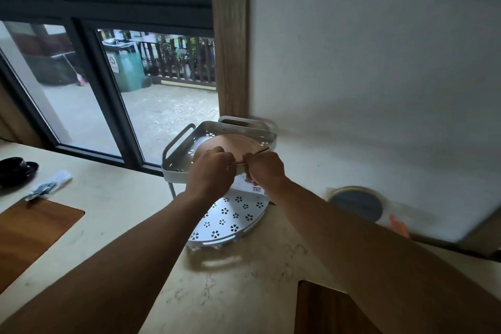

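Observation:
A grey two-tier corner rack [177,141] stands on the pale counter against the wall. A round pink plate [230,142] lies in its upper tray. The lower tray [233,218] has flower-shaped holes and a white label with a barcode. My left hand [210,172] and my right hand [267,168] are both over the front of the upper tray, fingers curled. Together they pinch thin brown chopsticks [257,153] that slant up to the right across the plate's edge.
A round dark-blue dish [356,205] sits by the wall at the right, with something orange [400,226] beside it. At far left are a black cup and saucer [16,171], wrapped cutlery [47,186] and a wooden board [29,233]. A large window fills the left.

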Motion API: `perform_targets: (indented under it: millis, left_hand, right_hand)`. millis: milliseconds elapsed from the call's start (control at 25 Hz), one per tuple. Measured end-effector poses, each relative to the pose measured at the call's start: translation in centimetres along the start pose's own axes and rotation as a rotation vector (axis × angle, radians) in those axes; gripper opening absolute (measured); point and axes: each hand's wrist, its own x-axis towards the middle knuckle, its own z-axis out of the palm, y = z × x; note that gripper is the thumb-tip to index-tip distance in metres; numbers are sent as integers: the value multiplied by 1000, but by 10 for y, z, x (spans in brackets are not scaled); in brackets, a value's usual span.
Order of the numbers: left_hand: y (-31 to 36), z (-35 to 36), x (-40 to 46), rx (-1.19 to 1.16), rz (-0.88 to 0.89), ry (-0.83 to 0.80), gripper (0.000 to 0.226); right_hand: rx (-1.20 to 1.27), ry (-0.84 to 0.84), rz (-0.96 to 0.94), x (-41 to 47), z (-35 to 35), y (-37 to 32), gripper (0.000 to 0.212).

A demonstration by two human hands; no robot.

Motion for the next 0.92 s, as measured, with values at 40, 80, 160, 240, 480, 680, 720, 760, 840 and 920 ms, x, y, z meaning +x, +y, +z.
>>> perform_targets:
  millis: [40, 80, 160, 240, 480, 680, 720, 760, 840, 920]
  left_hand:
    - [0, 0, -1, 0, 13, 8, 18]
    - [1, -1, -3, -1, 25, 14, 17]
    - [3, -3, -4, -11, 37, 42, 16]
    - [10, -7, -4, -9, 41, 74, 15]
    - [52, -24, -11, -313, 136, 123, 28]
    - [97, -28, 6, -582, 6, 139, 26]
    - [103, -26, 11, -589, -32, 98, 33]
    - [112, -21, 13, -584, -37, 31, 41]
    - [121, -8, 15, -518, -6, -87, 54]
    - [127, 8, 15, -443, 59, -209, 62]
  right_hand:
    - [-16, -4, -17, 1, 0, 0, 27]
    - [-56, 18, -57, 0, -1, -1, 26]
    - [-138, 115, -158, -5, -2, -6, 29]
    - [-95, 171, -243, -13, -6, -13, 31]
    - [-10, 283, -460, -41, -61, -36, 22]
    - [-72, 297, -620, -63, -134, -21, 17]
    - [-127, 280, -638, -65, -147, -20, 16]
    - [-194, 256, -626, -67, -162, -16, 15]
    - [-330, 161, -583, -69, -185, -7, 15]
    - [-413, 65, -553, -74, -206, 5, 16]
